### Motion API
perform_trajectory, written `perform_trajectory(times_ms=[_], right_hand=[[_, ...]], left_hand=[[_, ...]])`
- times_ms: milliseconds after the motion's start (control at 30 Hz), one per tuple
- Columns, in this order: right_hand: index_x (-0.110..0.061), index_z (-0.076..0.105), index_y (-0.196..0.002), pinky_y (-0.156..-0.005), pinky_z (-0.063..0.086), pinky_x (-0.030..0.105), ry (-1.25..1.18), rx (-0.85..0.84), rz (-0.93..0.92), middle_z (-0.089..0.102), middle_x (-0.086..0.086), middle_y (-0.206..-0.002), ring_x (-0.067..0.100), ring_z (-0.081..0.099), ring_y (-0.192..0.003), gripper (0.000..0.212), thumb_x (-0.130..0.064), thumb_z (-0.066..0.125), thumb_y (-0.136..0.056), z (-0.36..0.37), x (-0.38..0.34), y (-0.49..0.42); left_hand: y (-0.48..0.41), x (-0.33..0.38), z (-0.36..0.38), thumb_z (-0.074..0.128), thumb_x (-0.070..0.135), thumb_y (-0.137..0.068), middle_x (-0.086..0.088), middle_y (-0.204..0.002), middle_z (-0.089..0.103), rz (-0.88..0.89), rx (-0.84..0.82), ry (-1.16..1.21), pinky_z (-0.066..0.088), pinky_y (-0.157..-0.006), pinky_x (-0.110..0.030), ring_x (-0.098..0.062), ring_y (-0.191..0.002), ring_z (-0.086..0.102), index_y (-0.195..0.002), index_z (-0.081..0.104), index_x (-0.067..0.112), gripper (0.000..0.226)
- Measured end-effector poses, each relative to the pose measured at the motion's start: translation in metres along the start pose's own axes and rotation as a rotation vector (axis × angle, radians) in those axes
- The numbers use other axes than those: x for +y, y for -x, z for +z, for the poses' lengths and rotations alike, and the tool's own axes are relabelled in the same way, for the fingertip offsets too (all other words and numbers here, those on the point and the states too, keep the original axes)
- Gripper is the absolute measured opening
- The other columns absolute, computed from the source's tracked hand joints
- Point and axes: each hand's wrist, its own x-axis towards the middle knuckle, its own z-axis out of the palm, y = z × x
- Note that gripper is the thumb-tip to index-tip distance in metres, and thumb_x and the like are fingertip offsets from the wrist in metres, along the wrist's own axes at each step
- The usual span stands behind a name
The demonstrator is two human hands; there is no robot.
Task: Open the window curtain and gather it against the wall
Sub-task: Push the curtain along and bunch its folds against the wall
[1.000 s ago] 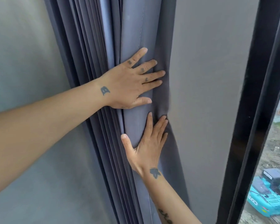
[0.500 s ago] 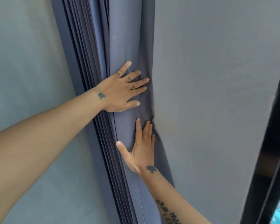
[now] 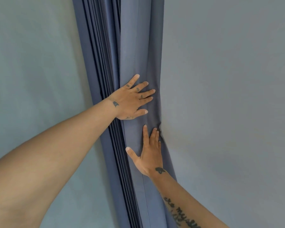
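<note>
The blue-grey curtain point(image 3: 132, 46) hangs bunched in many narrow vertical folds in the corner between two walls. My left hand point(image 3: 132, 99) lies flat on the outer fold with fingers spread, pointing right. Just below it, my right hand point(image 3: 150, 153) presses flat on the same fold, fingers pointing up, their tips at the fabric's edge where it meets the right wall. Neither hand grips the cloth; both palms rest against it.
A pale grey-blue wall point(image 3: 31, 71) stands left of the curtain, and a grey wall point(image 3: 229, 96) fills the right side. The window frame is out of view.
The view has swung left, so the dark window frame and the outdoor scene have left the picture. Both hands stay pressed flat on the curtain in the same arrangement.
</note>
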Motion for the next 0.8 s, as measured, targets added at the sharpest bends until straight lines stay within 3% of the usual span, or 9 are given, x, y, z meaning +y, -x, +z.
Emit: perform_trajectory(times_ms=[200, 367, 500, 633, 733, 800], right_hand=[[-0.037, -0.026, -0.133, -0.112, -0.004, 0.041, -0.026, -0.015, -0.030, -0.020, 0.012, -0.150, 0.014, -0.024, -0.132, 0.100, -0.088, 0.021, -0.062, 0.014, 0.009, -0.003], [-0.038, -0.026, -0.132, -0.113, -0.003, 0.042, -0.041, -0.042, -0.022, -0.021, 0.011, -0.149, 0.015, -0.023, -0.133, 0.095, -0.073, 0.041, -0.075, 0.022, 0.016, 0.000], [-0.039, -0.024, -0.133, -0.112, -0.002, 0.041, -0.094, -0.034, -0.008, -0.019, 0.010, -0.150, 0.015, -0.022, -0.133, 0.093, -0.070, 0.044, -0.077, 0.016, 0.014, 0.008], [-0.043, -0.023, -0.132, -0.111, 0.000, 0.040, -0.143, 0.003, -0.008, -0.020, 0.001, -0.148, 0.013, -0.021, -0.134, 0.092, -0.079, 0.035, -0.070, 0.002, 0.014, 0.039], [-0.046, -0.022, -0.131, -0.110, -0.002, 0.036, -0.138, 0.028, -0.008, -0.020, -0.003, -0.147, 0.008, -0.025, -0.133, 0.089, -0.084, 0.028, -0.068, -0.013, 0.019, 0.070], [-0.046, -0.020, -0.132, -0.110, -0.002, 0.035, -0.132, 0.050, -0.009, -0.017, -0.002, -0.149, 0.006, -0.024, -0.133, 0.088, -0.084, 0.027, -0.068, -0.025, 0.021, 0.089]], left_hand=[[0.001, -0.002, 0.013, 0.005, 0.051, -0.097, 0.005, -0.158, -0.013, -0.026, -0.014, 0.045, -0.026, -0.105, -0.048, -0.022, -0.143, -0.019, -0.150, -0.004, 0.022, 0.062], [0.003, 0.002, 0.021, 0.006, 0.050, -0.097, 0.005, -0.158, -0.012, -0.032, -0.028, 0.072, -0.026, -0.105, -0.047, -0.022, -0.142, -0.020, -0.150, -0.004, 0.022, 0.062], [0.006, 0.005, 0.017, 0.005, 0.051, -0.097, 0.004, -0.159, -0.010, -0.011, 0.001, 0.063, -0.024, -0.107, -0.047, -0.023, -0.143, -0.019, -0.150, -0.004, 0.021, 0.062], [0.018, 0.021, 0.006, 0.005, 0.050, -0.096, 0.004, -0.159, -0.008, 0.007, 0.079, 0.079, -0.023, -0.108, -0.044, -0.021, -0.143, -0.018, -0.150, -0.004, 0.020, 0.062], [0.029, 0.040, -0.005, 0.002, 0.047, -0.094, 0.002, -0.159, 0.007, 0.043, 0.230, 0.108, -0.018, -0.111, -0.043, -0.020, -0.142, -0.010, -0.150, 0.010, 0.018, 0.064], [0.036, 0.049, -0.013, 0.009, 0.045, -0.093, -0.001, -0.153, 0.030, 0.046, 0.323, 0.129, -0.003, -0.113, -0.044, -0.023, -0.143, 0.012, -0.145, 0.031, 0.017, 0.063]])
